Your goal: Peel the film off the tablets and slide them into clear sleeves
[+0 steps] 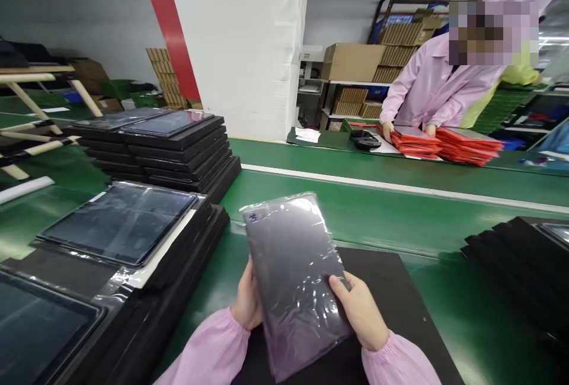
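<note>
A grey tablet (296, 278) in a clear plastic sleeve is held up in front of me, its back with a small camera mark facing me and its lower end tilted toward me. My left hand (249, 296) grips its left edge, fingers hidden behind it. On the right edge, my right hand (358, 308) is closed with the thumb pressed on the back face. Under the tablet, a black foam sheet (400, 308) lies on the green bench.
Tablets (122, 219) lie on black foam trays (178, 278) at left, with a taller stack (186, 154) behind. More black trays (515, 272) stand at right. Across the green bench (377, 216), a person in pink (444, 80) handles orange-red packs (415, 145).
</note>
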Demonstrator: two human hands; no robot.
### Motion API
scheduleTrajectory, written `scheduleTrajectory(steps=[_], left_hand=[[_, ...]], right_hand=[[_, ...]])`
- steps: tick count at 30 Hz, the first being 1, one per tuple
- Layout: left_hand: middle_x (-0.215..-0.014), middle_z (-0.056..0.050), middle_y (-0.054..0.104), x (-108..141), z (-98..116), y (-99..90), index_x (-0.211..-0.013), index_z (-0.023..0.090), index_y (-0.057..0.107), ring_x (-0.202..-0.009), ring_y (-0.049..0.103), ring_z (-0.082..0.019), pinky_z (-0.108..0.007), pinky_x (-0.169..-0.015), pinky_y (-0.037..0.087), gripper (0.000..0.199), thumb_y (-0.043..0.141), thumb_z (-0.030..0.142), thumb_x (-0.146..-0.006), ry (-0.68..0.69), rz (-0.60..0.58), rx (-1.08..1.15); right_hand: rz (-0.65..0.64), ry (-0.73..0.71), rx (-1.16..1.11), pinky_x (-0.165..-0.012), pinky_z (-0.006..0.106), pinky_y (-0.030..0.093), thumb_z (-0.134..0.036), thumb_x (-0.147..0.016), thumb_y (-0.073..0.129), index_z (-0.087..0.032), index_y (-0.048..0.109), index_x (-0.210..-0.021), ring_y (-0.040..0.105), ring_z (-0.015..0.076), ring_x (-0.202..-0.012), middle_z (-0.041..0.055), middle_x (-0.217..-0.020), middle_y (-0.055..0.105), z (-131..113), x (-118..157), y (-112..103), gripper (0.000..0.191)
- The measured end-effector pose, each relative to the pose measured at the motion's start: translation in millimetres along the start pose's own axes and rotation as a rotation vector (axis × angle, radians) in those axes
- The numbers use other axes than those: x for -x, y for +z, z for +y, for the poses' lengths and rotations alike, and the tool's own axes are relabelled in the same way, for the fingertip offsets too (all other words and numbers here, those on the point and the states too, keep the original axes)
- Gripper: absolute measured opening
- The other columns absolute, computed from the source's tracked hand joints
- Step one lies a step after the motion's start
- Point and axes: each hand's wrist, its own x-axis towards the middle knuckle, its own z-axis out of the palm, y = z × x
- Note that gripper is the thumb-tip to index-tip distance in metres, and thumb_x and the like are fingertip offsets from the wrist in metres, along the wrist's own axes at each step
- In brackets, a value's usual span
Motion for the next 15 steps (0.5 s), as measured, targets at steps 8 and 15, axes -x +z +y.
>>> scheduleTrajectory(steps=[8, 15], left_hand=[[-0.117, -0.012, 0.072, -1, -6, -6.5, -0.120, 0.018, 0.066, -0.118, 0.062, -0.034, -0.048, -0.105, 0.042, 0.065, 0.090, 0.034, -0.062, -0.069, -0.185, -0.326], [-0.121, -0.013, 0.070, 1, -1, -1.5, -0.123, 0.015, 0.065, -0.117, 0.062, -0.032, -0.045, -0.106, 0.042, 0.067, 0.087, 0.039, -0.065, -0.060, -0.212, -0.420]], right_hand=[[0.267, -0.227, 0.158, -0.077, 0.034, 0.060, -0.051, -0.075, 0.073, -0.017, 0.076, -0.095, 0.073, 0.0279, -0.088, 0.0099, -0.089, 0.077, 16, -15, -14, 0.040], [0.581, -0.690, 0.282, -0.067, 0.024, 0.055, -0.030, -0.081, 0.073, -0.021, 0.069, -0.075, 0.066, 0.0159, -0.075, 0.0028, -0.082, 0.068, 19, -18, -26, 0.011]])
